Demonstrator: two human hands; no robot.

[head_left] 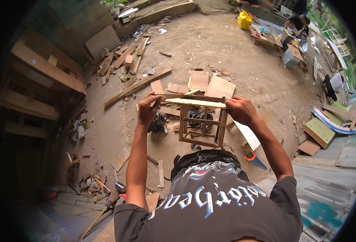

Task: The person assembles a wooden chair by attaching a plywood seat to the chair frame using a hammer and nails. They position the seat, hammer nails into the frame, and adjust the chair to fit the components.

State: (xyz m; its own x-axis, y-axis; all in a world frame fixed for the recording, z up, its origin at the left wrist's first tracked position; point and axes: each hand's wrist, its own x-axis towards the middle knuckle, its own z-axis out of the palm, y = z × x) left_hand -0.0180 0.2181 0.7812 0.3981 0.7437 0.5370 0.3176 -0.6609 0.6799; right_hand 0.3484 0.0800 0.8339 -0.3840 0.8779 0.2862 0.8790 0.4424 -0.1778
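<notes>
In front of my body, my left hand pinches the left end of a pair of narrow wooden strips. My right hand closes around their right end. One is a pale wooden strip; a darker wooden strip lies along its far side. Just below them is a small wooden stool frame with slim legs and cross rails. Whether the strips rest on the frame or hang just over it, I cannot tell. My fingertips are partly hidden behind my knuckles.
Wood sheets lie beyond my hands, and a long plank to the left. A handsaw sits by my right side near a white board. Scrap wood and tools litter the lower left. Another person is at the far right.
</notes>
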